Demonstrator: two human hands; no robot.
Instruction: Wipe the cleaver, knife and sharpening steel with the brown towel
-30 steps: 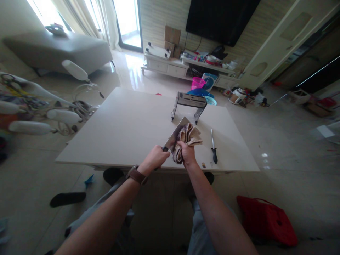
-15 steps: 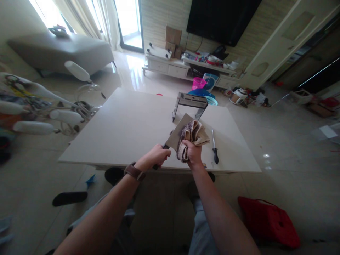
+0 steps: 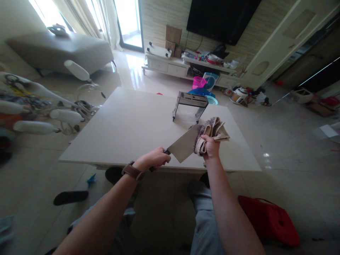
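My left hand (image 3: 156,157), with a brown watch strap at the wrist, is closed round the black handle of a cleaver (image 3: 183,143). The broad metal blade points up and to the right above the white table (image 3: 124,124). In my right hand (image 3: 211,147) is a bunched brown and beige towel (image 3: 212,132), its left side against the far end of the blade. The sharpening steel is hidden behind the towel and my right arm. Beyond the blade stands a metal knife rack (image 3: 192,99) with slots in its top.
A red stool (image 3: 271,221) is on the floor at lower right. White lamp-like arms (image 3: 66,115) and cables crowd the left side. Past the table are a pink basket (image 3: 198,82), a teal basket (image 3: 211,100) and a low TV cabinet (image 3: 176,70).
My right hand has moved the towel rightward along the blade toward its far end, uncovering more metal and covering the sharpening steel. The cleaver has tilted flatter; my left hand has barely moved.
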